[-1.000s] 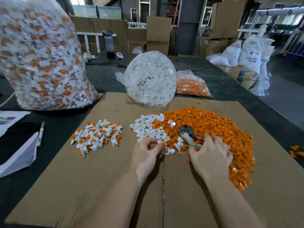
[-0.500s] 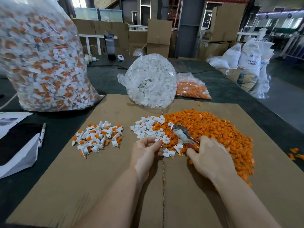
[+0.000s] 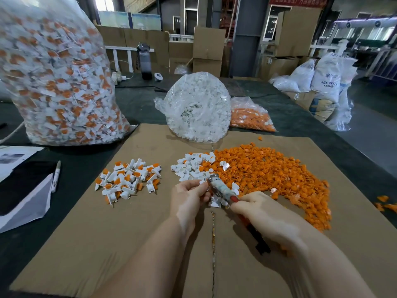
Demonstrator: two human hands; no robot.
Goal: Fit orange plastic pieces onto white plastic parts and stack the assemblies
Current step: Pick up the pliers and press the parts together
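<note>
A wide heap of orange plastic pieces [image 3: 279, 168] covers the right of the cardboard sheet [image 3: 129, 244]. A smaller heap of white plastic parts [image 3: 191, 166] lies against its left edge. Further left sits a pile of finished white-and-orange assemblies [image 3: 126, 179]. My left hand [image 3: 189, 198] pinches a small white part [image 3: 203, 182] at its fingertips. My right hand [image 3: 264, 216] grips pliers [image 3: 221, 190] by the handle, their metal jaws touching that white part. What lies between the jaws is hidden.
A tall clear bag of finished assemblies [image 3: 55, 82] stands at the back left. A bag of white parts [image 3: 197, 106] and a bag of orange pieces [image 3: 251, 117] sit behind the cardboard. A marker [image 3: 56, 175] and papers lie at the left. Stray orange pieces [image 3: 384, 203] lie at the right.
My right hand has drawn back toward me and swung the pliers left, bringing their jaws to the white part in my left hand. The view has tilted slightly.
</note>
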